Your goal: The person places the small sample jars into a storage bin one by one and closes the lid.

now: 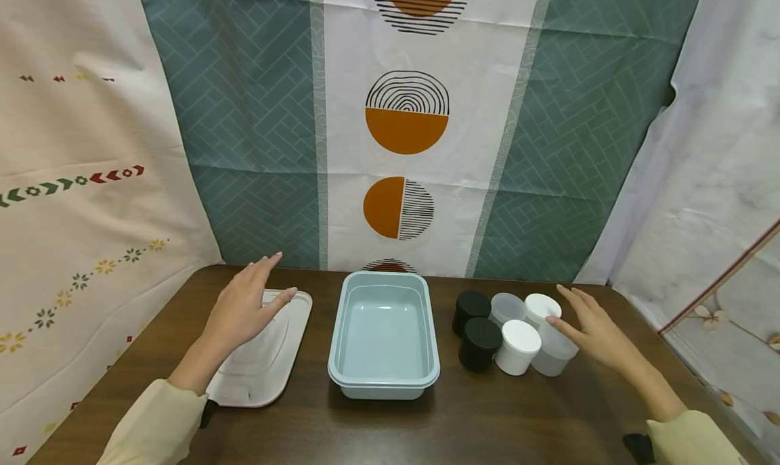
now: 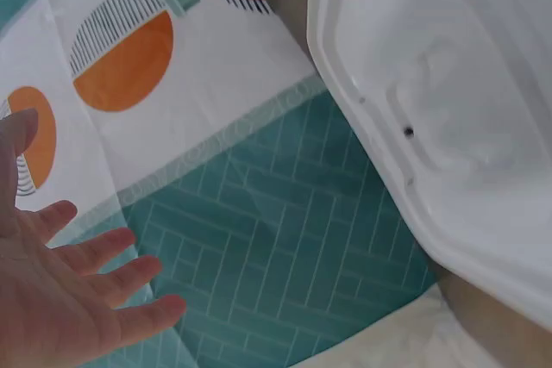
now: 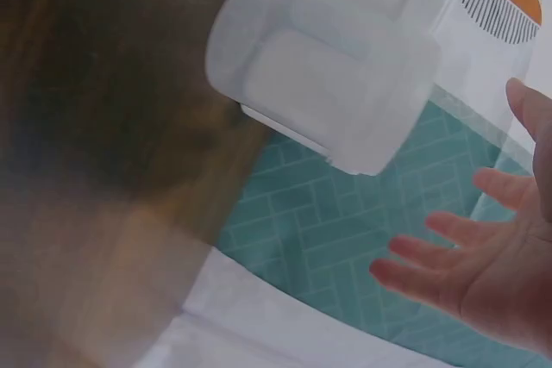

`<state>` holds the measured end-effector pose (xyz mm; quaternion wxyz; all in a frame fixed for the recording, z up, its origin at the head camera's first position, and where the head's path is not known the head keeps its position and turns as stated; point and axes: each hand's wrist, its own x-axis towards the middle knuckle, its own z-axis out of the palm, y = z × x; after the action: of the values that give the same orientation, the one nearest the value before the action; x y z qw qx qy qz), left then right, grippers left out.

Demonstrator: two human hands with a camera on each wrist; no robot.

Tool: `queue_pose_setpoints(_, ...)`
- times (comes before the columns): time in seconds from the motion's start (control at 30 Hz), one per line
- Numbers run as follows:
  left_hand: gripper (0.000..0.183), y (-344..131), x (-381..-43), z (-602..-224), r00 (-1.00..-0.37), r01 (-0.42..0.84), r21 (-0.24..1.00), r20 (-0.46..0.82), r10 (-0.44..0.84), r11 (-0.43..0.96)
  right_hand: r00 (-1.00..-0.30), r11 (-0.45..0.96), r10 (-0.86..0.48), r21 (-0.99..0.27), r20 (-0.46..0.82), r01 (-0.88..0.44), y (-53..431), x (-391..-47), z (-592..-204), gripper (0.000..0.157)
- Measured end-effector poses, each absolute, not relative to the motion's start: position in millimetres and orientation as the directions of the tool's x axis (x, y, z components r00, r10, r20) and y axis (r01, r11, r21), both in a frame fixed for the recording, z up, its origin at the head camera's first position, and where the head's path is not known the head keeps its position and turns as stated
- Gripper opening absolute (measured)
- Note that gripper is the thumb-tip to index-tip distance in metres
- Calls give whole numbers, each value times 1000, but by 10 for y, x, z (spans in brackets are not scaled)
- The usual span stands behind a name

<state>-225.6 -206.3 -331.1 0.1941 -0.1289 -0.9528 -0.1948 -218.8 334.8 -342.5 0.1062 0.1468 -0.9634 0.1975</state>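
Observation:
My left hand (image 1: 240,311), fingers extended and thumb apart, hovers over a white rectangular lid (image 1: 258,363) lying at the left of the table. In the left wrist view its palm is bare, away from the lid's rim. A pale blue plastic basin (image 1: 385,336) stands in the middle, between both hands. At the right, my right hand (image 1: 597,329) is held above the edge of a cluster of small lidded jars, fingers extended. Nearest to it are a translucent jar (image 1: 553,352) and a white jar (image 1: 542,307). The right wrist view shows that palm holding nothing, apart from the translucent jar.
Two black jars (image 1: 479,344), another white jar (image 1: 516,348) and another translucent jar (image 1: 507,307) stand close together right of the basin. The dark wooden table (image 1: 390,431) ends at a patterned cloth (image 1: 262,126) behind, with light cloths hanging on both sides.

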Motion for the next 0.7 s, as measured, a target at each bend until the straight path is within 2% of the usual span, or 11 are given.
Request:
queue_pose_setpoints(0.3,69,-1927,-2270,-3462,-906,370,507,384,180,778,-929,839,-257,-416,265,-351,3406,-2118,-3579,70)
queue_pose_setpoints(0.5,70,-1815,-2256,-3541,-922,355,586,350,168,728,-927,843,-257,-405,274,-353,3418,-2085,-3675,68)
queue_pose_setpoints(0.7,69,-1718,-2259,-3625,-922,369,639,344,178,675,-903,843,-264,-375,339,-387,3403,-2067,-3744,62)
